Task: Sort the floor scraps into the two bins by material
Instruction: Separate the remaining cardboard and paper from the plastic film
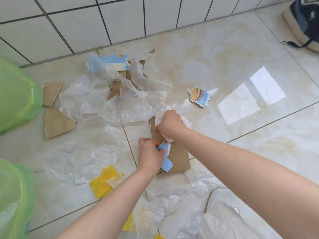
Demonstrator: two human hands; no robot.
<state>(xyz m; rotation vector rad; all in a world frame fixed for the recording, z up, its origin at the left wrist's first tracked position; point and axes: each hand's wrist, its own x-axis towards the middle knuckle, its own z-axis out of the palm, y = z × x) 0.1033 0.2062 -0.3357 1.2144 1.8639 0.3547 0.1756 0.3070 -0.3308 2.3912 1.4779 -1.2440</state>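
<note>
The left hand point(149, 155) is curled around a torn blue paper scrap point(166, 163), thumb and fingers pinching its upper end while the lower end sticks out below the palm. The right hand point(170, 124) is closed in a fist around crumpled white paper point(186, 122), whose ragged edges show at both sides of the knuckles; how much of it sits inside the fist is hidden. Both hands hover over a brown cardboard piece point(177, 156) lying on the floor, partly covered by them. Clear plastic film point(124, 107) spreads beyond, thin and hard to trace against the pale floor tiles point(241, 49); under it more cardboard and a blue printed carton scrap point(110, 63) can be made out near the wall. A small printed scrap point(199, 97) lies apart to the right. Two cardboard wedges point(57, 124) rest at left, the farther one touching a green-lined bin point(15, 95); a second green-lined bin point(13, 200) is cut off at the lower left corner. Yellow ribbed pieces point(103, 183) lie among more film near the forearms, others cut off at the bottom edge. The floor is glossy marbled tile with window glare; white wall tiles point(69, 23) with dark grout rise behind, and a dark shoe point(303, 19) is cropped at the top right.
</note>
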